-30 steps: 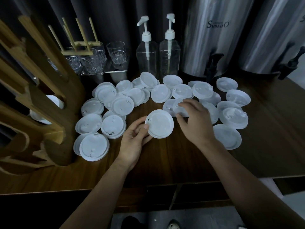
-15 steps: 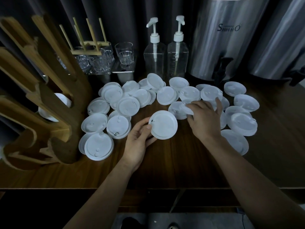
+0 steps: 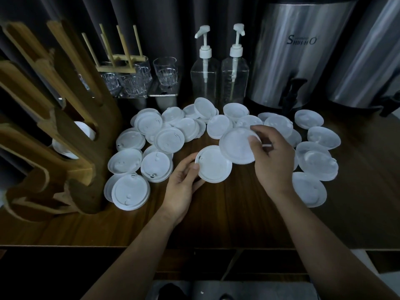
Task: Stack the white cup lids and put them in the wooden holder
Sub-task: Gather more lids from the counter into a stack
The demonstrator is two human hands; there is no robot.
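White lid (image 3: 213, 169) in left hand (image 3: 181, 187), second lid (image 3: 236, 146) in right hand (image 3: 272, 161).

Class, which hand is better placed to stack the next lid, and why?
The right hand. It pinches a raised lid that overlaps the lower lid, which the left hand holds by its edge on the counter. It probably need only lower it.

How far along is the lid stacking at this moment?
Early. Done: a few stored lids sit in the wooden holder. In hand: the left hand pinches a lower lid at its rim, and the right hand holds a second lid overlapping it. Left: many loose lids lie spread across the counter.
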